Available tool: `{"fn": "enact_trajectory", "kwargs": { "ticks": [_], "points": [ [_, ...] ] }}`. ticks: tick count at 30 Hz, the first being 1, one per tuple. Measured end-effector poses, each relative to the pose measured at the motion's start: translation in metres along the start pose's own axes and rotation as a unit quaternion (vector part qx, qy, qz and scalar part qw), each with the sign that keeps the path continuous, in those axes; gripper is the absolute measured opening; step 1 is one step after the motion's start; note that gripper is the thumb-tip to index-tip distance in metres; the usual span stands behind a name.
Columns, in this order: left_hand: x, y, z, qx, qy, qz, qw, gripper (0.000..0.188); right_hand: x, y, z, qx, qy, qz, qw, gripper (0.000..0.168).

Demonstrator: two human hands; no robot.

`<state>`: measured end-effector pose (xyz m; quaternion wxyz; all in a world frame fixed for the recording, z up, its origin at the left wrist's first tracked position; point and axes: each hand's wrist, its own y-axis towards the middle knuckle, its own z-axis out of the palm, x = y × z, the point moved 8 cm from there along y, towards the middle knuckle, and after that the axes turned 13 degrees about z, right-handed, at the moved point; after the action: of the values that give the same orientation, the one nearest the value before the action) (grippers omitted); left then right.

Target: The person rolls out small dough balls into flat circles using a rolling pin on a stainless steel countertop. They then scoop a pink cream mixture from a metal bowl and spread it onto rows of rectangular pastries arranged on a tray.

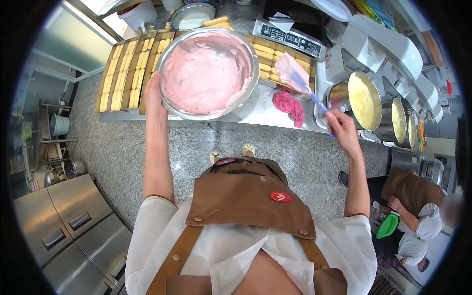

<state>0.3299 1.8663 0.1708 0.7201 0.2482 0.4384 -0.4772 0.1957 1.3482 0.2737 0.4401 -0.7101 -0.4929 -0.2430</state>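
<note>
My left hand (pixel 153 92) grips the left side of a wide stainless-steel mixing bowl (pixel 209 117), which is tipped toward me. Smooth pink cream (pixel 202 81) coats its inside. In my right hand (pixel 341 127) is the blue handle of a spatula (pixel 319 101), its blade loaded with a thick lump of pink cream (pixel 289 70). That blade is over the right end of a row of long metal moulds holding ladyfingers (pixel 263 48). More moulds with ladyfingers (pixel 127 73) extend to the left, partly hidden by the bowl. A crumpled pink cloth (pixel 285 103) lies below the spatula.
An induction cooker (pixel 291 38) sits behind the moulds. To the right, steel bowls of pale yellow mixture (pixel 364 99) stand at white stand mixers (pixel 398 44). A dish of white liquid (pixel 193 16) is at the back. A co-worker (pixel 413 188) is at far right, near a green container (pixel 388 225).
</note>
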Motion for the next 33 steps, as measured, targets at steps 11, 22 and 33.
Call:
{"fn": "enact_trajectory", "kwargs": {
  "ticks": [11,22,33],
  "points": [
    [-0.021,-0.002,-0.014,-0.023,-0.051,-0.081,0.995,0.035,0.053,0.015,0.028,-0.012,-0.135,-0.131,0.982,0.020],
    [-0.017,0.005,-0.043,-0.067,-0.093,-0.081,0.990,0.040,0.066,0.005,0.076,0.009,-0.063,-0.148,0.987,0.022],
    [-0.048,-0.002,-0.046,-0.120,-0.067,0.000,0.991,0.041,0.082,-0.015,0.132,0.123,-0.028,-0.191,0.973,0.017]
  ]
}}
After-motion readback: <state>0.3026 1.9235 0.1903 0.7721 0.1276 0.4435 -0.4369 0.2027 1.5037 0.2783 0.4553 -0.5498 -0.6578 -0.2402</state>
